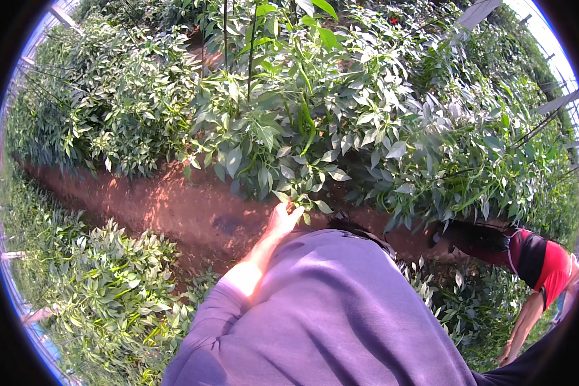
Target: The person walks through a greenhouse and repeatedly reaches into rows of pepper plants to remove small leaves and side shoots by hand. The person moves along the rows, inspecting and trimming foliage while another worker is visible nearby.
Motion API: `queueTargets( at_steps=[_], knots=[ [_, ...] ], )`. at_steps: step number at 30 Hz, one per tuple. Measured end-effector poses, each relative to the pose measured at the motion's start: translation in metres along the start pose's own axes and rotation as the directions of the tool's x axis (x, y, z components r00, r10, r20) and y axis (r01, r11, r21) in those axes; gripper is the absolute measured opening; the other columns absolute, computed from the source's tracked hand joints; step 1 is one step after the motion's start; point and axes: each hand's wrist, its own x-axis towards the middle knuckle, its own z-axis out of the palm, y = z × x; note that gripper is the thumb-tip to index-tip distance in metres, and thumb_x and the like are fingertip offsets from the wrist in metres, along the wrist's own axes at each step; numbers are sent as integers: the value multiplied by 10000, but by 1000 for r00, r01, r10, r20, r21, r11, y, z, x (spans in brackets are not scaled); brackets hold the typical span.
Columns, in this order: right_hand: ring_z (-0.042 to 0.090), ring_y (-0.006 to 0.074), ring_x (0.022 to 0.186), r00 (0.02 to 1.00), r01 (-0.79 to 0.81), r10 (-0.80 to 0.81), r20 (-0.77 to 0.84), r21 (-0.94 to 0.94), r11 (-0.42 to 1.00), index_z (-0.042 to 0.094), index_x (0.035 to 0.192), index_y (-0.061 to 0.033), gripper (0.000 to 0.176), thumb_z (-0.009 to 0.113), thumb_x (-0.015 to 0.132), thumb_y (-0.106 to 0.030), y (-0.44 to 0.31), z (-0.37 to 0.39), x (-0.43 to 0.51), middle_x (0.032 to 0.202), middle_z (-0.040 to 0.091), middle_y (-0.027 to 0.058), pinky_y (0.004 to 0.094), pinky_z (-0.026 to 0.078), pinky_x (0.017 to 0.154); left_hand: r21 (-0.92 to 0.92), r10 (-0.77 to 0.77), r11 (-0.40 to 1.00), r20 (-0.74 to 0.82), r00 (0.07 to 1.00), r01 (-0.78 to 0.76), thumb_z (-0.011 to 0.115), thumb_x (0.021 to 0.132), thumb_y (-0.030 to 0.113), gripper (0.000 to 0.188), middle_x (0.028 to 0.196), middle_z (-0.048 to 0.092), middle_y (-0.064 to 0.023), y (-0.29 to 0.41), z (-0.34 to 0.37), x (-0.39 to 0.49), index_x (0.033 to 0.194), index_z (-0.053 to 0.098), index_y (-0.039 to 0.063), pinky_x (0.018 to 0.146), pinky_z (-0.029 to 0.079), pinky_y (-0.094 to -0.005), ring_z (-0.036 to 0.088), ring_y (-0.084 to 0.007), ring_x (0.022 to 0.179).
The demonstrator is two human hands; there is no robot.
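My left hand (284, 218) reaches forward over the soil path. Its thumb and fingers are bent together at the tip of a low leafy shoot (310, 197) of a pepper plant (270, 120), and leaves partly hide the fingertips. Long green chili peppers (309, 123) hang among the leaves farther up the same plant. My right hand is out of view. A dark sleeve (516, 359) shows at the lower right. Beneath me is my purple-grey top (337, 309).
Pepper rows flank the reddish soil path (183, 207), with more plants (120, 289) at lower left. Dark upright strings (225, 38) rise from the plants. At right, a person in a red and black shirt (555, 265) bends down, one hand (506, 354) low by the plants.
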Motion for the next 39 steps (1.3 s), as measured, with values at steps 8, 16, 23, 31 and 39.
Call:
queueTargets(
  at_steps=[8, 16, 23, 31, 39],
  knots=[
    [504, 142, 827, 999, -33, 32, -7, -17, 999, 691, 1228, -19, 382, 698, 955, -286, 13, -5, -13, 903, 538, 20, 326, 419, 782, 18, -17, 1000, -138, 990, 20, 810, 887, 393, 602, 1254, 715, -198, -25, 3, -1, 1287, 643, -26, 1004, 525, -421, 684, -296, 1167],
    [487, 134, 800, 998, -66, 66, -13, -30, 997, 698, 1218, -23, 370, 715, 944, -271, 27, -10, -26, 876, 520, 10, 321, 403, 757, 52, 20, 999, -254, 967, -7, 786, 901, 345, 450, 1173, 748, -150, -55, 7, -10, 1228, 713, 45, 951, 547, -400, 709, -266, 1065],
    [472, 128, 777, 995, -96, 95, -33, -55, 994, 704, 1209, -25, 361, 730, 933, -257, 40, -19, -37, 852, 505, 0, 316, 389, 735, 80, 62, 994, 100, 993, -70, 752, 926, 338, 348, 1071, 793, -105, 25, 3, -36, 1167, 775, 89, 880, 582, -362, 743, -216, 931],
    [454, 121, 751, 985, -159, 152, -78, -88, 983, 711, 1198, -29, 351, 747, 921, -242, 60, -35, -57, 825, 487, -10, 311, 374, 710, -176, -291, 913, 352, 889, 369, 748, 964, 393, 791, 1259, 700, -229, 11, 50, -1, 1498, 465, -117, 841, 597, -375, 711, -236, 1020],
    [437, 114, 724, 959, -253, 235, -158, -107, 962, 717, 1187, -32, 342, 764, 910, -227, 91, -62, -80, 798, 470, -21, 306, 358, 686, -807, -563, 415, 136, 815, 421, 700, 1015, 317, 468, 1031, 682, -37, -16, 44, 33, 1426, 524, 180, 738, 570, -370, 654, -178, 819]
  ],
)
